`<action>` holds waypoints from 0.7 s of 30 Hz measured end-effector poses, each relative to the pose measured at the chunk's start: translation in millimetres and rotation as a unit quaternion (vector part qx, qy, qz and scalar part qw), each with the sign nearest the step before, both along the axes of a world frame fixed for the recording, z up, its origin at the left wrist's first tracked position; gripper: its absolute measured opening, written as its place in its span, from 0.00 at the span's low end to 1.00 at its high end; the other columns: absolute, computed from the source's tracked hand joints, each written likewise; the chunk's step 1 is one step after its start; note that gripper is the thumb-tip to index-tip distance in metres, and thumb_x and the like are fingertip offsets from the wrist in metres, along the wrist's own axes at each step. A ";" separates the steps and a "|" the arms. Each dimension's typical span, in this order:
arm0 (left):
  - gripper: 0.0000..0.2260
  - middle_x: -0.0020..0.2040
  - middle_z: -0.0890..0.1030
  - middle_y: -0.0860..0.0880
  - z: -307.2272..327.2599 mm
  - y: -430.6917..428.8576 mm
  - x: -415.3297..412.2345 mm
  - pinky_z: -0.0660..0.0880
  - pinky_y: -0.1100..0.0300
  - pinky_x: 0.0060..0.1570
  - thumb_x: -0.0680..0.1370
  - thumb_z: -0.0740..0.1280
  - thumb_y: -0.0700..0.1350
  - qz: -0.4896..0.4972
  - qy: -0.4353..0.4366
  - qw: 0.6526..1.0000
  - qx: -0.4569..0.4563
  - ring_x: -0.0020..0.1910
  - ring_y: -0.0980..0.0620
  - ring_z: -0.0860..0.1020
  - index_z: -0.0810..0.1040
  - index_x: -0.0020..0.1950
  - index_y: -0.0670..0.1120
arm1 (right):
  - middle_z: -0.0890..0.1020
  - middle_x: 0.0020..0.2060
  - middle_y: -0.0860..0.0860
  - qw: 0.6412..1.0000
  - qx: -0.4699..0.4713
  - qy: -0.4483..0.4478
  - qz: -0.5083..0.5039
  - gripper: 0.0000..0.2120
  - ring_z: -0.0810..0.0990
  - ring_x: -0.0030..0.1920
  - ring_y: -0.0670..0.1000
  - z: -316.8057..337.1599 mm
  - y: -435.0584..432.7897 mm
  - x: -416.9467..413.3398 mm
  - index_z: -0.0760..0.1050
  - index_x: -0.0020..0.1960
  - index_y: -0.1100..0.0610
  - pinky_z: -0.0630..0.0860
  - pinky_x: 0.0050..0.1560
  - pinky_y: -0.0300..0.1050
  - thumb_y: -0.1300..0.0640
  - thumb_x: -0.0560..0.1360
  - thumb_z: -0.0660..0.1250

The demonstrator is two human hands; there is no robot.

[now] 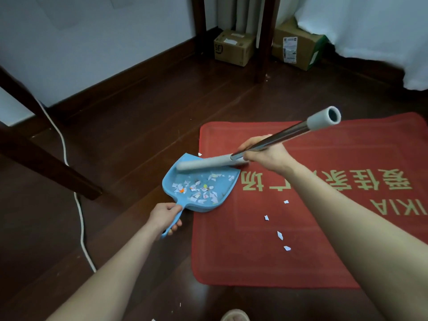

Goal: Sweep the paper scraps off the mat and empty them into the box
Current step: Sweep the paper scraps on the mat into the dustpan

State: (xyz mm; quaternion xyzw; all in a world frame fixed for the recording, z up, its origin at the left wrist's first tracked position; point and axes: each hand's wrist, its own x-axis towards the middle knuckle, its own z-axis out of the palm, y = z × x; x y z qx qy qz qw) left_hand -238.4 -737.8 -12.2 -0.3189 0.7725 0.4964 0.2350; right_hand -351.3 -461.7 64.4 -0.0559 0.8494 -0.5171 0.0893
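Note:
My left hand (165, 216) grips the handle of a blue dustpan (201, 185) whose mouth lies on the left edge of the red mat (289, 251). Several paper scraps (196, 188) sit inside the pan. My right hand (264, 154) holds a metal broom pole (280, 135) with grey end caps; its lower grey part (203, 163) lies across the pan's far rim. Several white scraps (279, 235) lie loose on the mat, one more (199, 154) by the pan's far edge. Two cardboard boxes (234, 47) (298, 49) stand by the far wall.
Dark wooden furniture legs (262, 42) rise near the boxes, and a slanted wooden beam (46, 158) crosses the left. A white cable (80, 205) runs along the wood floor at left. White cloth (382, 31) hangs at the top right. A slippered foot (235, 315) shows at the bottom edge.

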 end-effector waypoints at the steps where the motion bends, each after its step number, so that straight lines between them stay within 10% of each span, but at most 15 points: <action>1: 0.10 0.30 0.76 0.42 -0.9 0.6 0.9 0.63 0.68 0.18 0.80 0.62 0.44 0.000 0.001 1.000 0.000 0.18 0.52 0.67 0.78 0.43 0.43 | 0.84 0.42 0.53 0.999 0.001 0.029 -0.018 0.07 0.80 0.41 0.47 2.0 1.5 2.7 0.84 0.46 0.61 0.76 0.45 0.37 0.65 0.69 0.71; 6: 0.10 0.29 0.76 0.42 -1.3 4.7 -0.6 0.63 0.68 0.18 0.80 0.62 0.45 -0.013 0.005 1.000 0.000 0.18 0.53 0.67 0.78 0.45 0.41 | 0.85 0.50 0.56 0.968 0.202 0.126 -0.081 0.12 0.82 0.51 0.56 -27.2 -12.3 -0.6 0.84 0.53 0.58 0.73 0.54 0.41 0.65 0.71 0.68; 10: 0.10 0.29 0.75 0.42 -1.7 7.6 -3.8 0.63 0.69 0.18 0.81 0.61 0.44 -0.008 -0.011 1.000 0.011 0.17 0.53 0.66 0.77 0.46 0.40 | 0.86 0.46 0.57 0.990 0.124 0.063 0.022 0.07 0.82 0.41 0.38 -25.7 -13.5 3.0 0.84 0.47 0.61 0.76 0.46 0.33 0.67 0.71 0.70; 21: 0.11 0.29 0.75 0.43 11.6 4.0 2.7 0.63 0.68 0.18 0.81 0.61 0.44 -0.008 -0.008 1.000 -0.004 0.17 0.54 0.66 0.78 0.49 0.39 | 0.85 0.48 0.54 0.985 0.129 0.094 -0.071 0.08 0.83 0.50 0.52 -21.3 -5.8 2.7 0.84 0.50 0.61 0.73 0.51 0.32 0.65 0.72 0.70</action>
